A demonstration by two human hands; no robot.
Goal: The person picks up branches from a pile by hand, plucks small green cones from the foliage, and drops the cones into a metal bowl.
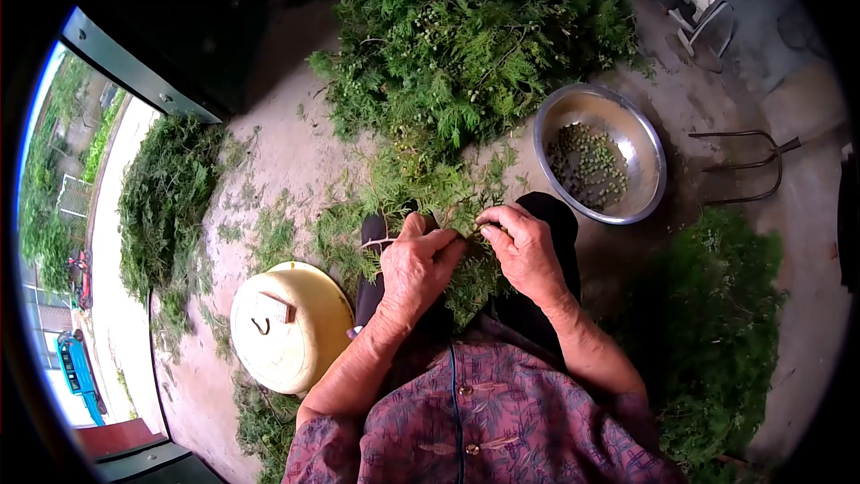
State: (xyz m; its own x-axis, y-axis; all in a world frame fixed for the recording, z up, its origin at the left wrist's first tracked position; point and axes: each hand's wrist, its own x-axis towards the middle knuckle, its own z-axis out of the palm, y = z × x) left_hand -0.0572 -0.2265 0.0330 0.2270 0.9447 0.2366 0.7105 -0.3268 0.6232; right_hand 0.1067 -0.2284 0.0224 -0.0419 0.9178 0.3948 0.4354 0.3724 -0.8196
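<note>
Sprig (464, 208) at dial centre | our left hand (419, 267) clamps its woody end; our right hand (524, 253), at three o'clock, pinches its greenery | we note steel bowl (641, 149), two o'clock.

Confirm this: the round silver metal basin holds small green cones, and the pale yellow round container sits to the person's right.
The side is wrong: in the head view, the pale yellow round container sits to the person's left. The silver basin does hold small green cones.
</note>
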